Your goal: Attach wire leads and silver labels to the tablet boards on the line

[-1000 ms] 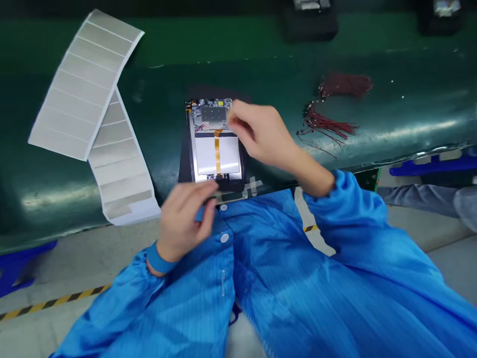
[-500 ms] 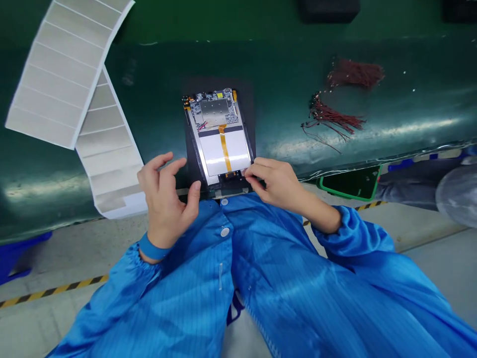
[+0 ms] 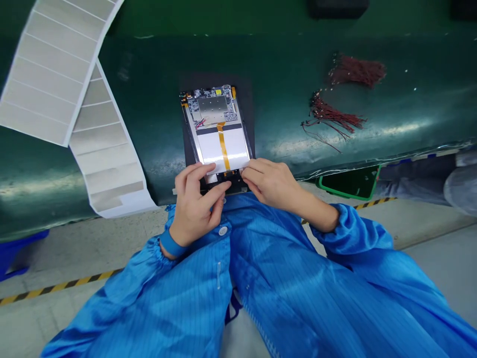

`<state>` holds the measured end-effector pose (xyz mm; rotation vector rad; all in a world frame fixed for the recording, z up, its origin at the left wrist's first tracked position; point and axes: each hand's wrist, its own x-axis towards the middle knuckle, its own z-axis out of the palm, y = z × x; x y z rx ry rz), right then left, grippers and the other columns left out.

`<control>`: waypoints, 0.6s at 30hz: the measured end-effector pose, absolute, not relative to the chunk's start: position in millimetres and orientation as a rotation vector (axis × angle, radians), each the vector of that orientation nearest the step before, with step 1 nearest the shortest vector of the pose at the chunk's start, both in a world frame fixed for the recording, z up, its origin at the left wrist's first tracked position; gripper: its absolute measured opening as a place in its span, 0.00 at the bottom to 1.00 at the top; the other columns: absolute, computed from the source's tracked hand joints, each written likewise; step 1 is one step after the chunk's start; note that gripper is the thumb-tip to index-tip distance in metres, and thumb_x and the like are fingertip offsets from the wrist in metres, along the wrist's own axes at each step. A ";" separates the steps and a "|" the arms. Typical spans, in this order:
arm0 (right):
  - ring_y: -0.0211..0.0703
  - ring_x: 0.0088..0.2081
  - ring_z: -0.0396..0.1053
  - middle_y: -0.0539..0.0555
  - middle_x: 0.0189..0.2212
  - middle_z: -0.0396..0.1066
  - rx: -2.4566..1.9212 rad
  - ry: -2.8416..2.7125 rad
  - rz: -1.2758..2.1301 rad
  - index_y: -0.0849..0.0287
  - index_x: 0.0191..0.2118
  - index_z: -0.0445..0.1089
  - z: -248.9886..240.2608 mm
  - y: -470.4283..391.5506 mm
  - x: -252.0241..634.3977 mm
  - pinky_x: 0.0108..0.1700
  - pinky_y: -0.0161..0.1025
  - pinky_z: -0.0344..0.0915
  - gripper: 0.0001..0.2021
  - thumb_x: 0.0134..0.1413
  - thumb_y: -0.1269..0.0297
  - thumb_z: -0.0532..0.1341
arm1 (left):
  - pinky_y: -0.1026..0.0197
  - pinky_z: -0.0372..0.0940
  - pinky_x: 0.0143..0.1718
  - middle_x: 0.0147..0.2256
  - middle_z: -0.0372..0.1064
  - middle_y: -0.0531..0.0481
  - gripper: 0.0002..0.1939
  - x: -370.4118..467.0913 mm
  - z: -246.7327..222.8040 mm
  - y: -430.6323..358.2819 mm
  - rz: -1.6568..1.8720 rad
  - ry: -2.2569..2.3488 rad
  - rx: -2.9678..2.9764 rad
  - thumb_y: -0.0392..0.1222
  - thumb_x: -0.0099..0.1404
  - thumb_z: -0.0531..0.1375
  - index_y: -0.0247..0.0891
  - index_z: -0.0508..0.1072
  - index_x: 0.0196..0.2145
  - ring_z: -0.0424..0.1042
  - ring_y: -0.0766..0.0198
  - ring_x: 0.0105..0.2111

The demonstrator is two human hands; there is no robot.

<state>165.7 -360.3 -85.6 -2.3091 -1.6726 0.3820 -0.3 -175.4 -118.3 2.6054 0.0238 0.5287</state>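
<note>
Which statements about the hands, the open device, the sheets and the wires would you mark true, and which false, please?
1. The left hand has a blue band at its wrist. True.
2. An orange strip runs over the white panel of the open device. True.
3. Both hands are at the circuit board. False: the left hand and the right hand are at the device's near end, away from the circuit board.
4. The two label sheets overlap. True.
5. The wires are all blue. False: both wire bundles look dark red.
</note>
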 end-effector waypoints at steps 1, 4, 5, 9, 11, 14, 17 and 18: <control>0.47 0.42 0.68 0.58 0.41 0.76 -2.312 -1.681 0.373 0.60 0.42 0.75 -85.5 -360.3 165.3 0.35 0.43 0.51 0.12 0.72 0.71 0.54 | 0.29 0.66 0.61 0.63 0.65 0.40 0.21 0.2 -119.4 -176.0 0.516 0.011 2.611 0.35 0.64 0.65 0.50 0.79 0.53 0.63 0.38 0.64; 0.48 0.42 0.67 0.59 0.41 0.76 -2.313 -1.701 0.337 0.61 0.43 0.75 -86.9 -361.0 163.9 0.34 0.43 0.51 0.12 0.72 0.71 0.53 | 0.31 0.65 0.62 0.65 0.64 0.41 0.24 2.6 -120.6 -178.7 0.505 -0.046 2.612 0.33 0.64 0.64 0.52 0.79 0.56 0.62 0.39 0.65; 0.47 0.42 0.67 0.59 0.41 0.76 -2.312 -1.708 0.325 0.61 0.43 0.75 -87.8 -361.3 163.6 0.34 0.43 0.52 0.13 0.72 0.71 0.53 | 0.32 0.65 0.62 0.66 0.64 0.41 0.25 3.7 -120.4 -179.7 0.503 -0.063 2.610 0.33 0.64 0.64 0.52 0.79 0.57 0.61 0.39 0.65; 0.47 0.41 0.66 0.58 0.40 0.76 -2.305 -1.744 0.268 0.61 0.43 0.75 -91.4 -362.8 162.4 0.34 0.43 0.52 0.14 0.73 0.70 0.52 | 0.33 0.64 0.63 0.66 0.65 0.40 0.24 7.6 -119.2 -183.1 0.488 -0.102 2.625 0.33 0.65 0.63 0.50 0.79 0.57 0.61 0.40 0.65; 0.47 0.40 0.66 0.58 0.40 0.76 -2.304 -1.771 0.230 0.61 0.42 0.75 -92.6 -363.4 161.9 0.34 0.43 0.53 0.13 0.72 0.70 0.53 | 0.34 0.65 0.62 0.65 0.66 0.39 0.23 8.7 -119.7 -184.4 0.509 -0.129 2.647 0.32 0.66 0.62 0.47 0.79 0.57 0.61 0.40 0.65; 0.47 0.40 0.66 0.58 0.39 0.76 -2.297 -1.805 0.181 0.61 0.42 0.75 -93.6 -363.7 162.0 0.33 0.43 0.53 0.13 0.72 0.71 0.53 | 0.36 0.64 0.60 0.64 0.68 0.39 0.21 8.8 -121.4 -186.9 0.532 -0.140 2.686 0.33 0.67 0.62 0.48 0.79 0.56 0.63 0.41 0.64; 0.47 0.40 0.66 0.58 0.38 0.76 -2.287 -1.817 0.171 0.61 0.42 0.75 -93.3 -363.3 163.1 0.34 0.43 0.53 0.13 0.72 0.70 0.53 | 0.37 0.63 0.61 0.66 0.68 0.42 0.21 8.5 -121.8 -190.2 0.511 -0.101 2.716 0.33 0.68 0.62 0.50 0.79 0.55 0.63 0.43 0.65; 0.47 0.40 0.66 0.58 0.39 0.76 -2.287 -1.816 0.185 0.61 0.42 0.75 -92.9 -363.2 163.5 0.34 0.43 0.54 0.13 0.73 0.70 0.52 | 0.37 0.63 0.61 0.66 0.67 0.41 0.21 8.5 -121.6 -191.5 0.504 -0.089 2.725 0.33 0.68 0.61 0.49 0.79 0.55 0.63 0.43 0.65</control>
